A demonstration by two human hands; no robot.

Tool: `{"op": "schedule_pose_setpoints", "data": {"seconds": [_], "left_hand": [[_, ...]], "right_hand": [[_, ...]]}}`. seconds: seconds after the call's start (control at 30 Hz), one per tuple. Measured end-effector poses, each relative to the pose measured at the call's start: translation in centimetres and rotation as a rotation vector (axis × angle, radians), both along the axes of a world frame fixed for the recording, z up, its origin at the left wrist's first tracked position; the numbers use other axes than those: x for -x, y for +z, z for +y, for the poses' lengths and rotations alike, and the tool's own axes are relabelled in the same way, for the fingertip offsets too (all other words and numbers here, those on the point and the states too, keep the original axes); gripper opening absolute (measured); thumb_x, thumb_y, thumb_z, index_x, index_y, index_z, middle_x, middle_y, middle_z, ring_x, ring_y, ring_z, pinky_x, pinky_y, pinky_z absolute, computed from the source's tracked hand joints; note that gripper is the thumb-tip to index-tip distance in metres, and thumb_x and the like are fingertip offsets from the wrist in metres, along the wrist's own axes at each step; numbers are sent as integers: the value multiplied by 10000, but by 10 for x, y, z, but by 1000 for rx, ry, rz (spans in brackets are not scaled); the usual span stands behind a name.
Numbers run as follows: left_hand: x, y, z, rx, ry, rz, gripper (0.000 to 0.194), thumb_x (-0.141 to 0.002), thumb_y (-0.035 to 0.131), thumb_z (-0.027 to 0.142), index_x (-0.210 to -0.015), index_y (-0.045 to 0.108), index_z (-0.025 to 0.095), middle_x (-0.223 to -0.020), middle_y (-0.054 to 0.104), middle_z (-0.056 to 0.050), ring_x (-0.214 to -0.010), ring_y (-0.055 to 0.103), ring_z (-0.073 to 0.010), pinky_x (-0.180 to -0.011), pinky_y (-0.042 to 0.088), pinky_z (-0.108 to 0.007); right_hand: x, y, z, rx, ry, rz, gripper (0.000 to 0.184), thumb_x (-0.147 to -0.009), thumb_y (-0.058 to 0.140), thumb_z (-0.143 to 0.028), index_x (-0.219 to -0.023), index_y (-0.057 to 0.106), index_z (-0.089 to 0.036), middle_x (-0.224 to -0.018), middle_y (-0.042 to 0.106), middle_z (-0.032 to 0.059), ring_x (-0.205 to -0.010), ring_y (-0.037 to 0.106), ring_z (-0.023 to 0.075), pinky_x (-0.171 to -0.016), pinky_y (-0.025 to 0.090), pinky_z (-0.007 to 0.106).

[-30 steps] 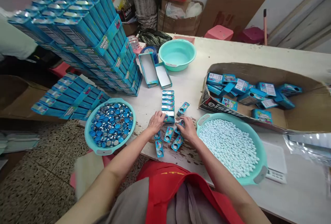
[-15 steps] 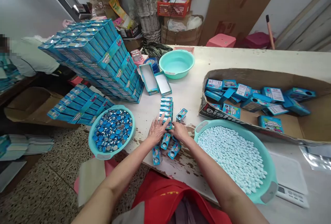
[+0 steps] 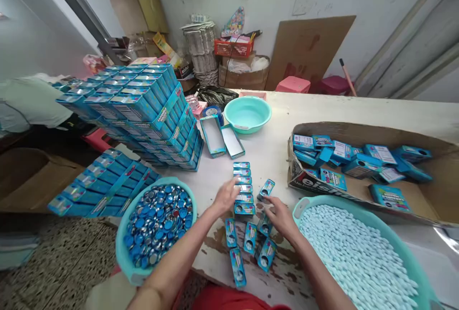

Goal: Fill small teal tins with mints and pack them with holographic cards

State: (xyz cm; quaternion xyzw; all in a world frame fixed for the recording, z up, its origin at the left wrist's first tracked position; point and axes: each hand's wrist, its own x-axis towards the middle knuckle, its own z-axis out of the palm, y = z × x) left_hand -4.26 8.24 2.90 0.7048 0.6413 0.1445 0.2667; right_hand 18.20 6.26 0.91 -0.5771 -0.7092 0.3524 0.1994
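A row of small blue candy boxes [image 3: 245, 198] stands upright on the table, edge to edge. My left hand [image 3: 226, 196] is at the row's left side, fingers stretched out and fingertips by the boxes. My right hand [image 3: 281, 215] is to the right, index finger reaching to the lower end of a loose blue box [image 3: 267, 187], thumb apart from it. Another box [image 3: 264, 226] is partly hidden beneath that hand. Nearer me are several more loose boxes with round openings, among them one box [image 3: 250, 237] and one at the front [image 3: 237, 267].
On the left are a basin of blue and silver caps [image 3: 191, 195] and stacked packs of boxes [image 3: 143, 109]. Right stand a basin of pale blue candies [image 3: 358, 243] and a carton [image 3: 441, 176] holding blue boxes. Farther back are a turquoise basin [image 3: 248, 112] and two open trays [image 3: 214, 135].
The view has tilted upward. My right hand has left the row's near end and moved right to a loose box. My left hand has shifted from the row's top to its left side.
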Motion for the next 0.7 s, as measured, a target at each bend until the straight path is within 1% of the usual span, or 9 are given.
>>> {"op": "schedule_pose_setpoints", "data": {"seconds": [0.07, 0.1, 0.17, 0.23, 0.33, 0.47, 0.53, 0.63, 0.7], "left_hand": [[15, 1, 46, -103, 199, -9, 387, -926, 362, 281, -1253, 554, 206, -1194, 620, -87, -1111, 550, -203, -962, 430, -332], [19, 0, 71, -127, 255, 5, 349, -911, 390, 241, -1183, 602, 189, -1148, 635, -93, -1079, 563, -204, -947, 434, -323], [20, -3, 117, -142, 298, 11, 287, -872, 447, 177, -1069, 655, 172, -1066, 653, -96, -1013, 586, -203, -905, 448, -308], [18, -7, 150, -157, 312, -12, 248, -852, 480, 159, -1013, 668, 166, -1022, 652, -98, -972, 595, -201, -879, 456, -305], [23, -6, 173, -253, 422, -18, 294, -880, 465, 223, -1119, 612, 134, -1123, 597, -147, -1080, 542, -235, -951, 419, -355], [58, 16, 188, -615, 732, 109, 451, -891, 463, 310, -1300, 465, 120, -1303, 471, -200, -1245, 402, -301, -1027, 339, -452], [80, 34, 202, -680, 689, 250, 393, -908, 411, 266, -1276, 489, 152, -1318, 467, -190, -1251, 396, -310, -1005, 352, -461], [105, 59, 225, -560, 478, 458, 371, -930, 269, 166, -1148, 568, 149, -1193, 555, -190, -1137, 503, -292, -908, 419, -427], [111, 71, 237, -478, 382, 554, 384, -928, 239, 134, -1109, 577, 132, -1132, 584, -196, -1070, 553, -274, -864, 445, -396]], "right_hand": [[-5, 4, -1, -36, -143, 67, 368, -786, 498, -328, -1079, 632, -148, -1082, 667, 128, -1034, 613, 263, -906, 474, 416], [-4, 7, -1, -45, -193, 88, 375, -785, 507, -370, -1059, 636, -148, -1055, 672, 130, -1009, 621, 268, -887, 485, 421], [0, 14, -2, -65, -252, 115, 387, -781, 518, -425, -1031, 642, -156, -1013, 679, 125, -971, 632, 269, -856, 502, 421], [6, 20, -3, -101, -271, 119, 390, -783, 525, -449, -1026, 644, -167, -992, 680, 115, -956, 634, 265, -851, 506, 422], [8, 23, -8, -135, -285, 114, 386, -792, 532, -473, -1022, 649, -185, -998, 676, 103, -952, 633, 255, -851, 512, 416], [-3, 18, -14, -97, -318, 107, 372, -789, 544, -506, -993, 661, -219, -1006, 680, 96, -928, 645, 261, -825, 529, 416], [-7, 15, -12, -72, -304, 116, 355, -778, 555, -509, -983, 664, -240, -1002, 682, 94, -912, 651, 267, -809, 537, 420], [-5, 11, -1, -40, -252, 165, 321, -771, 567, -492, -970, 664, -258, -960, 687, 93, -892, 655, 274, -782, 546, 422], [0, 8, 7, -15, -218, 209, 319, -773, 567, -487, -966, 663, -251, -942, 687, 101, -892, 654, 279, -785, 546, 428]]}}
